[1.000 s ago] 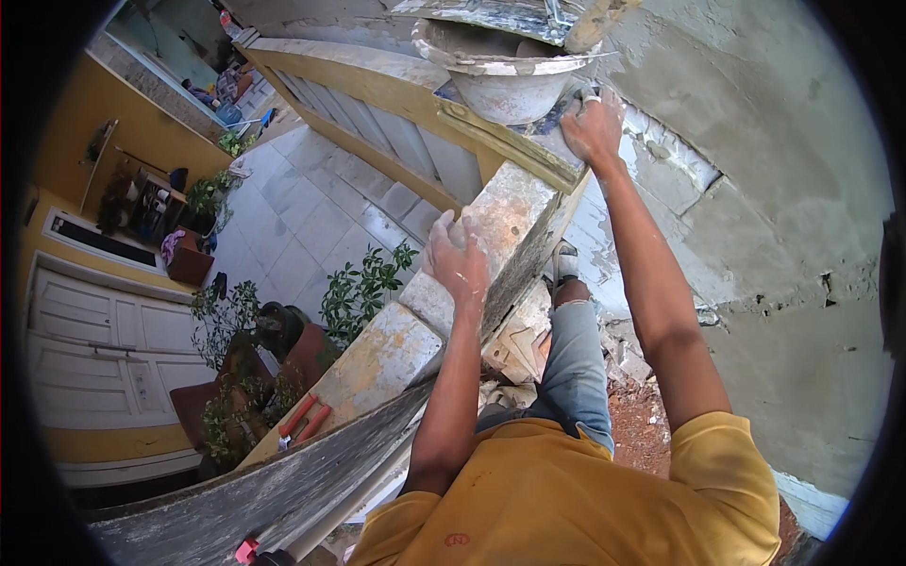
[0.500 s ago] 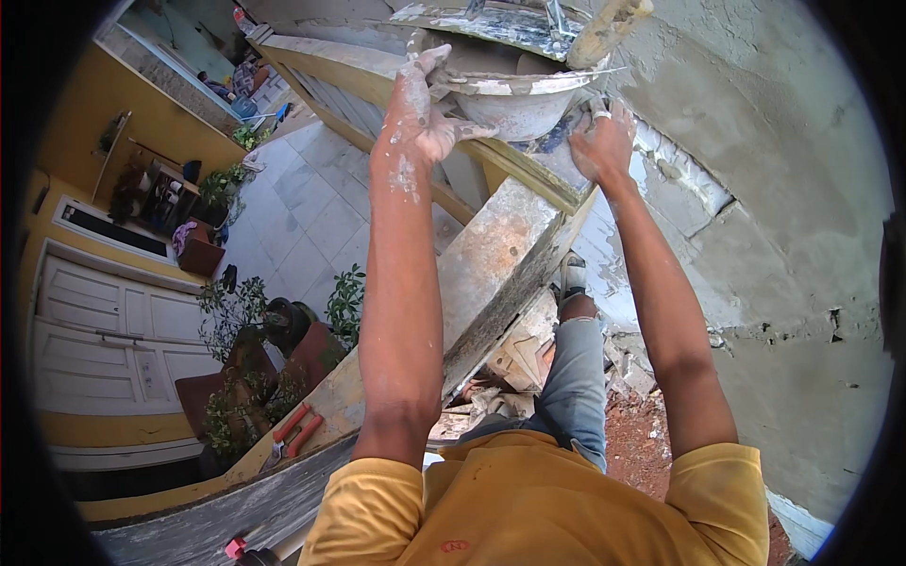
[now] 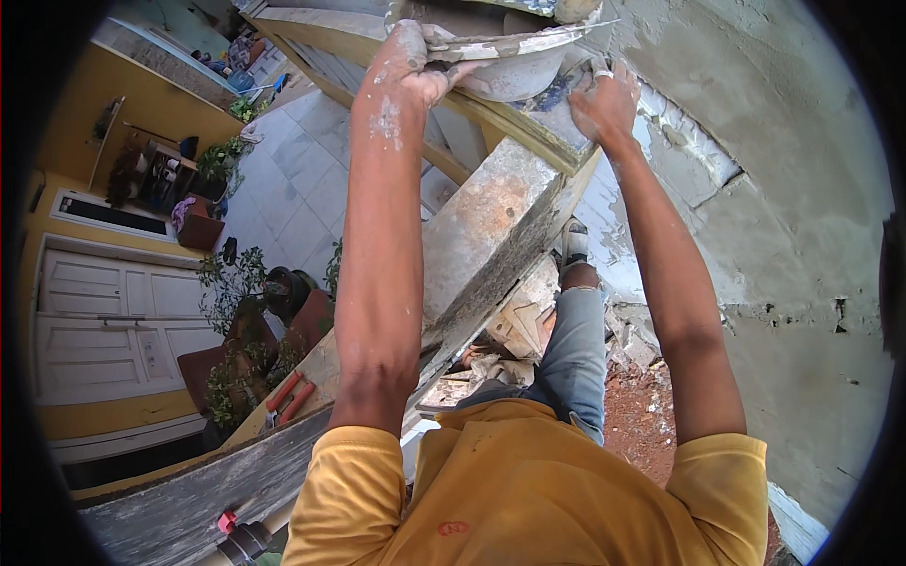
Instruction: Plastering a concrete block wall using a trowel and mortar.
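A plaster-crusted white basin point(image 3: 524, 77) stands on a narrow ledge at the top of the view, its upper part cut off by the frame. My left hand point(image 3: 422, 71), smeared with dried plaster, grips its left rim, with the rim between thumb and fingers. My right hand point(image 3: 604, 106) lies against the ledge's right side, beside the basin, its fingers stretched out and apart. A wooden handle point(image 3: 572, 9) and the edge of a flat plastered board point(image 3: 519, 6) show over the basin's mouth.
A wooden frame point(image 3: 491, 118) and concrete beam point(image 3: 495, 208) run below the basin. Grey plastered wall point(image 3: 783, 189) rises at right. Rubble point(image 3: 519, 325) lies around my leg. Red-handled pliers point(image 3: 291, 396) rest on the low wall at left, near potted plants point(image 3: 245, 377).
The basin's near rim has tipped downward toward me, and my left hand has closed over it. The view has shifted, placing the basin higher. My right hand stays at the ledge.
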`<action>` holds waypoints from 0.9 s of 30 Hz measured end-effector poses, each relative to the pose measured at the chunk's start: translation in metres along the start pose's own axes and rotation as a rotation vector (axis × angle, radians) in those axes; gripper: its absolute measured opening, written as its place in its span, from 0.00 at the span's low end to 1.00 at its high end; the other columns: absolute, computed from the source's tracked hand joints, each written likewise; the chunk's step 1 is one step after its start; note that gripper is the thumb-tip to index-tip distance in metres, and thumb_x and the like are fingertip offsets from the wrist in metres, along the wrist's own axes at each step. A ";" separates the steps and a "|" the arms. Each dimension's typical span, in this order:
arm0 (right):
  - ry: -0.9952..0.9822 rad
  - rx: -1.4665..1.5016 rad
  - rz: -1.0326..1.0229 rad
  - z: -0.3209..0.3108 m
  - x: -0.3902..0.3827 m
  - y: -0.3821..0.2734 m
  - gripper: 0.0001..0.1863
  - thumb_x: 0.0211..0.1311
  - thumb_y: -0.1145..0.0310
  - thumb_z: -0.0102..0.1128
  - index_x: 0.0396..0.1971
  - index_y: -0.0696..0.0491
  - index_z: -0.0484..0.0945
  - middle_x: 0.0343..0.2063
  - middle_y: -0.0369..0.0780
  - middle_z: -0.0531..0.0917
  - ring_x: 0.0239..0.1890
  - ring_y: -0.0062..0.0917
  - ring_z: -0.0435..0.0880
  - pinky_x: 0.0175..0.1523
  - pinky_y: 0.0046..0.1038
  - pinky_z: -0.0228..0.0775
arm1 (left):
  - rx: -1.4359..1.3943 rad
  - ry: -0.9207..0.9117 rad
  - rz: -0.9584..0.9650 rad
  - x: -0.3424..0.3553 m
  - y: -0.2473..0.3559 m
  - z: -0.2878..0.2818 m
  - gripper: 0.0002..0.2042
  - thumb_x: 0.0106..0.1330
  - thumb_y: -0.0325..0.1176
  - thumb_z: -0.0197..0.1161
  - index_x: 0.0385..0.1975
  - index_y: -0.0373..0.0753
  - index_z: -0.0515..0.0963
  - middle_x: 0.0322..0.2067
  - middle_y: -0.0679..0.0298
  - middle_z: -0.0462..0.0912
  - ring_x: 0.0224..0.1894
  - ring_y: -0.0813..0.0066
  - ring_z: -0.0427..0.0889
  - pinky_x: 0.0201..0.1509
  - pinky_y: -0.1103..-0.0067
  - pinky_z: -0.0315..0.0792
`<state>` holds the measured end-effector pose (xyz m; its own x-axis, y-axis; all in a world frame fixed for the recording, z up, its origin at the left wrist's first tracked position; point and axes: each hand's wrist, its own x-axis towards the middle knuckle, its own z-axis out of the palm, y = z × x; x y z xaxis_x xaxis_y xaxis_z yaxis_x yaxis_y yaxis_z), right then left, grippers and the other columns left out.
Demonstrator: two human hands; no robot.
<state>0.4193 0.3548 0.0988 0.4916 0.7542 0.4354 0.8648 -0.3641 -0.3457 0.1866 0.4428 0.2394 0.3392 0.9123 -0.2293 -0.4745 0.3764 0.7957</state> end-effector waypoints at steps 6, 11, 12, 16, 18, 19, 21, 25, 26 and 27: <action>-0.043 0.026 -0.017 -0.006 0.003 -0.004 0.37 0.52 0.55 0.65 0.64 0.54 0.77 0.67 0.61 0.70 0.71 0.59 0.65 0.77 0.51 0.52 | -0.027 0.130 0.092 -0.013 0.020 -0.017 0.19 0.81 0.35 0.44 0.60 0.25 0.70 0.59 0.37 0.76 0.63 0.29 0.75 0.61 0.36 0.76; 0.042 0.009 -0.021 -0.001 0.000 -0.003 0.31 0.59 0.56 0.59 0.62 0.54 0.78 0.63 0.59 0.74 0.69 0.58 0.68 0.76 0.52 0.51 | 0.036 -0.030 0.012 0.029 0.046 -0.059 0.27 0.83 0.48 0.43 0.68 0.30 0.67 0.66 0.37 0.71 0.68 0.23 0.66 0.59 0.33 0.76; 0.048 0.012 -0.020 0.000 0.000 -0.002 0.31 0.59 0.56 0.59 0.62 0.54 0.78 0.63 0.59 0.74 0.69 0.58 0.68 0.76 0.52 0.51 | 0.006 0.018 0.034 0.035 0.047 -0.059 0.28 0.83 0.49 0.43 0.68 0.31 0.67 0.66 0.37 0.71 0.68 0.20 0.66 0.57 0.35 0.78; 0.058 0.014 -0.019 0.001 -0.001 0.001 0.30 0.62 0.56 0.55 0.63 0.55 0.77 0.62 0.59 0.74 0.68 0.57 0.68 0.76 0.53 0.51 | -0.064 0.062 0.050 0.076 0.063 -0.079 0.30 0.82 0.53 0.42 0.69 0.34 0.69 0.69 0.37 0.67 0.70 0.09 0.50 0.53 0.42 0.83; 0.068 0.007 -0.031 0.000 -0.002 -0.002 0.29 0.62 0.58 0.56 0.61 0.57 0.77 0.62 0.59 0.72 0.68 0.56 0.68 0.74 0.54 0.54 | -0.211 0.153 -0.132 0.094 0.086 -0.087 0.29 0.83 0.52 0.39 0.70 0.35 0.68 0.73 0.37 0.61 0.72 0.09 0.37 0.55 0.41 0.81; 0.084 0.012 -0.033 -0.002 -0.001 -0.006 0.29 0.62 0.58 0.56 0.61 0.57 0.77 0.62 0.59 0.72 0.68 0.56 0.68 0.74 0.54 0.54 | -0.209 0.141 -0.120 0.104 0.096 -0.096 0.29 0.83 0.52 0.39 0.70 0.35 0.68 0.73 0.37 0.61 0.72 0.09 0.37 0.55 0.41 0.81; 0.076 0.033 -0.006 0.002 -0.002 -0.007 0.27 0.62 0.60 0.57 0.60 0.56 0.78 0.62 0.59 0.72 0.68 0.55 0.69 0.73 0.53 0.55 | -0.164 0.111 0.044 0.127 0.097 -0.110 0.30 0.83 0.53 0.38 0.70 0.35 0.68 0.73 0.40 0.62 0.72 0.09 0.38 0.60 0.37 0.77; 0.043 0.032 0.013 -0.003 -0.001 -0.007 0.34 0.56 0.58 0.62 0.63 0.58 0.77 0.63 0.56 0.73 0.68 0.52 0.69 0.74 0.53 0.52 | -0.030 0.239 0.114 0.144 0.088 -0.104 0.27 0.83 0.48 0.34 0.68 0.38 0.71 0.66 0.47 0.76 0.65 0.31 0.75 0.60 0.36 0.76; 0.058 0.028 -0.005 -0.006 -0.001 -0.011 0.33 0.57 0.60 0.61 0.64 0.59 0.76 0.63 0.56 0.72 0.69 0.53 0.68 0.75 0.53 0.51 | -0.098 0.228 0.167 0.148 0.094 -0.108 0.26 0.83 0.48 0.35 0.67 0.39 0.72 0.63 0.49 0.79 0.63 0.37 0.78 0.60 0.37 0.77; 0.079 0.031 -0.018 -0.006 0.002 -0.012 0.33 0.57 0.60 0.61 0.64 0.59 0.76 0.63 0.56 0.72 0.69 0.53 0.68 0.75 0.53 0.51 | -0.096 0.217 0.199 0.166 0.096 -0.120 0.25 0.83 0.46 0.36 0.66 0.40 0.73 0.63 0.50 0.80 0.62 0.40 0.80 0.59 0.38 0.78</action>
<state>0.4101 0.3574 0.1084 0.4833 0.7146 0.5057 0.8708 -0.3329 -0.3618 0.1002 0.6495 0.2106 0.0553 0.9790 -0.1964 -0.5923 0.1905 0.7829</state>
